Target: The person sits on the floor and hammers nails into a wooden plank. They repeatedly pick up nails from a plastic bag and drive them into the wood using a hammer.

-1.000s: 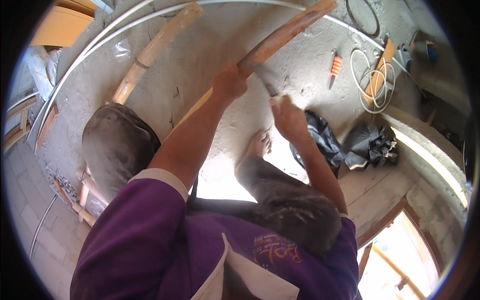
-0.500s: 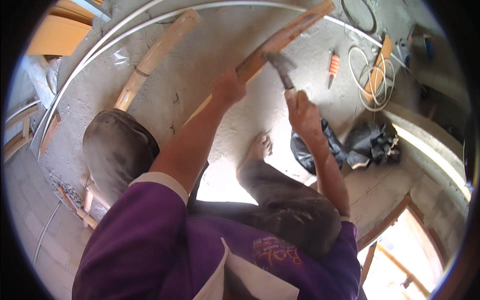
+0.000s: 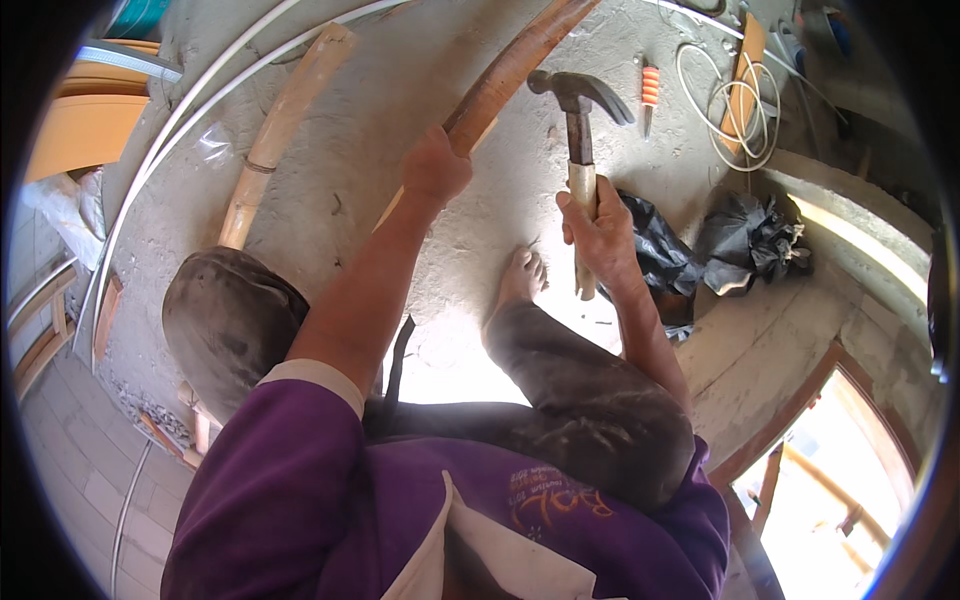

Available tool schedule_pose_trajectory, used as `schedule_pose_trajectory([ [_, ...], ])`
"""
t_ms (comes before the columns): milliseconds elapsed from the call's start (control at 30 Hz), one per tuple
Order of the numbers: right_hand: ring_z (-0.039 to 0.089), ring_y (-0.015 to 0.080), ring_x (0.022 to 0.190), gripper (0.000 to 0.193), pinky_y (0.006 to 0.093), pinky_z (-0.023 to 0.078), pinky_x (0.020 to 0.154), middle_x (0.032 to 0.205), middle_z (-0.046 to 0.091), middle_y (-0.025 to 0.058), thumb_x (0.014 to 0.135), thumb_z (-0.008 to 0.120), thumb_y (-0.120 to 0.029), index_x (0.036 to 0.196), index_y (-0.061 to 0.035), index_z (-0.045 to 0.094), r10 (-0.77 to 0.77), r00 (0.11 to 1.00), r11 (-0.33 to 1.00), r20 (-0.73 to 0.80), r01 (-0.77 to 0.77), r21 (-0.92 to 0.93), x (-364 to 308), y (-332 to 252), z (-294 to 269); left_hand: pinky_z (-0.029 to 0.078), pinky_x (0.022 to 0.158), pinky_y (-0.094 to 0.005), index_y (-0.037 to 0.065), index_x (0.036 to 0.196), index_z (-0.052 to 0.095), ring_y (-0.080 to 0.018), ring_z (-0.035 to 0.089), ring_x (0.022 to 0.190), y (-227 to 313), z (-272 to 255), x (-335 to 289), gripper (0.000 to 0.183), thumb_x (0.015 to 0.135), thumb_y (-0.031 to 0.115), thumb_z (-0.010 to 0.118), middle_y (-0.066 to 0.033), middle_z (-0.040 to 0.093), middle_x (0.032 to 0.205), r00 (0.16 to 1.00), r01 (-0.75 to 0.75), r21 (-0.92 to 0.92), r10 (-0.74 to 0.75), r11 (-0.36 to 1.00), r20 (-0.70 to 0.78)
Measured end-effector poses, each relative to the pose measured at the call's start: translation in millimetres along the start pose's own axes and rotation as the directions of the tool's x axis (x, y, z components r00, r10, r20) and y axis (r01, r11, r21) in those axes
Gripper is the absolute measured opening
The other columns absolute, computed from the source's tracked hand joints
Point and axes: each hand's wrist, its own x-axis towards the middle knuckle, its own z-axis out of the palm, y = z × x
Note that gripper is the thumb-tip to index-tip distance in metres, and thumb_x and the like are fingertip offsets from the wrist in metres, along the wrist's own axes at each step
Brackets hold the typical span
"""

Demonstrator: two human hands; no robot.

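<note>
Currently, my left hand (image 3: 437,168) is wrapped around the brown wooden strip (image 3: 520,70), which slants away above the floor (image 3: 375,125). My right hand (image 3: 606,232) grips the hammer (image 3: 581,178) by its handle, head just beside the wood.

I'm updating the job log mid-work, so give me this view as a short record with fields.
Left grip: closed around a wooden board
Right grip: closed around the handle of a hammer
Hammer pose: head toward the top of the view, beside the board's right edge; contact unclear
Left side: bamboo pole on the floor
Right side: tool with orange-striped handle; black plastic nearer the person
Between the arms: bare foot
</note>
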Motion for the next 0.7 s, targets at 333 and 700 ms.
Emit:
schedule_pose_trajectory([
  [333,0.062,0.0440,0.069,0.039,0.0451,0.047,0.060,0.074,0.061,0.0280,0.096,0.057,-0.034,0.105,0.0036,0.054,-0.025,1.000,0.957,0.011,0.027,-0.289,-3.6,8.7,21.8,0.052,0.081,-0.0455,0.001,0.101,0.055,-0.0376,0.066,0.092,2.5,-8.2,-3.3,0.035,0.078,0.025,0.067,-0.0202,0.066,0.097,0.999,0.020,-0.008,-0.020,1.000,0.044],
  [700,0.062,0.0403,0.090,0.043,0.0463,0.048,0.080,0.095,0.064,0.0211,0.096,0.047,-0.044,0.110,-0.0039,0.052,-0.061,0.993,0.861,0.098,0.103,-0.498,0.0,-27.0,16.0,0.051,0.082,-0.0444,0.001,0.100,0.056,-0.0362,0.066,0.091,0.7,-11.4,-3.9,0.030,0.079,0.020,0.065,-0.0204,0.066,0.097,1.000,0.015,-0.078,-0.014,0.997,0.019],
])
